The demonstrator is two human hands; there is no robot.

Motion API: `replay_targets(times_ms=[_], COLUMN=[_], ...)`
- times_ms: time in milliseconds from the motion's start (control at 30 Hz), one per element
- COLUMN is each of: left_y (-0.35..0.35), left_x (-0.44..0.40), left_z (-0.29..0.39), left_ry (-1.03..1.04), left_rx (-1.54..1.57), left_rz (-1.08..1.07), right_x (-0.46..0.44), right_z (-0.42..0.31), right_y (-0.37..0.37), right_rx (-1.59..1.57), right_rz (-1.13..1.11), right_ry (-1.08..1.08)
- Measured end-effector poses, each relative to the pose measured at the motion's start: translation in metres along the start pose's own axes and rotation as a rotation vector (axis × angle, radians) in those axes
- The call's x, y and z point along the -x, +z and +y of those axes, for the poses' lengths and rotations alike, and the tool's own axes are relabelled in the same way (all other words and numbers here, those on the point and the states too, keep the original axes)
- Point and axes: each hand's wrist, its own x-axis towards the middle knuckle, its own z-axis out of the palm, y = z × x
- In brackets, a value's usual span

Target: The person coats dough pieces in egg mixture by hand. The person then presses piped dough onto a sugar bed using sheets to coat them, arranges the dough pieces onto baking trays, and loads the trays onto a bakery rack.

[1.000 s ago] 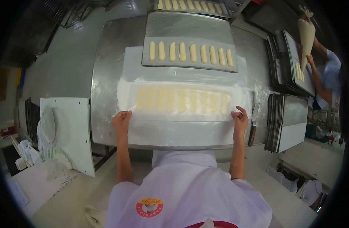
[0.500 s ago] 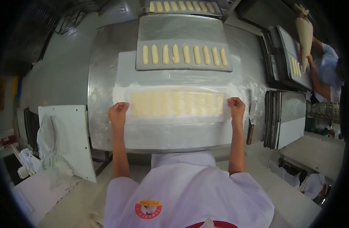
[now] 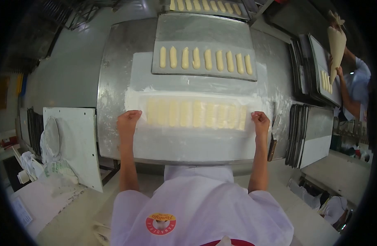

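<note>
A sheet of translucent baking paper (image 3: 155, 130) spans the gap between my two hands, low over the floured table. Pale yellow dough strips (image 3: 196, 114) show through it in a row, looking flattened and blurred. My left hand (image 3: 129, 121) pinches the paper's left end between thumb and fingertips. At the opposite end, my right hand (image 3: 260, 121) has its fingers closed on the paper's edge. Whether the paper touches the surface below, I cannot tell. Beyond it lies a metal baking tray (image 3: 201, 30) with a row of piped dough fingers (image 3: 208, 60) on paper.
A knife (image 3: 272, 148) with a wooden handle lies right of my right hand. Stacked trays (image 3: 296, 135) stand at the right. Further back, a co-worker holds a piping bag (image 3: 337, 47) over a tray. A white board (image 3: 71, 143) stands at the left, beyond the metal table's edge (image 3: 101, 123).
My hands are slightly farther apart, still holding the paper, and the strips under it look more distinct. The view has shifted slightly. The co-worker's piping bag has another strip beneath it.
</note>
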Motion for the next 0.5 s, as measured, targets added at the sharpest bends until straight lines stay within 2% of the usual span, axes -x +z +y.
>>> replay_targets(times_ms=[67, 100, 200, 300, 400, 500], left_y=[0.005, 0.005, 0.002, -0.011, -0.02, -0.014], left_x=[0.003, 0.003, -0.003, 0.002, 0.009, 0.003], left_z=[0.011, 0.009, 0.004, 0.01, 0.025, 0.011], left_ry=[-0.029, -0.037, -0.031, 0.003, -0.024, -0.007], left_rx=[-0.097, -0.099, -0.08, 0.012, 0.064, 0.1], left_rz=[0.022, 0.022, -0.003, -0.03, -0.018, -0.019], right_x=[0.003, 0.003, 0.004, 0.016, 0.022, 0.011], right_z=[0.0, 0.002, -0.003, -0.026, -0.043, -0.02], right_y=[0.007, 0.008, 0.003, -0.007, -0.012, -0.003], right_rx=[0.113, 0.051, 0.017, -0.066, -0.092, -0.054], right_rz=[0.082, 0.068, 0.046, 0.003, 0.042, 0.026], right_ry=[0.071, 0.006, -0.008, -0.057, -0.017, -0.029])
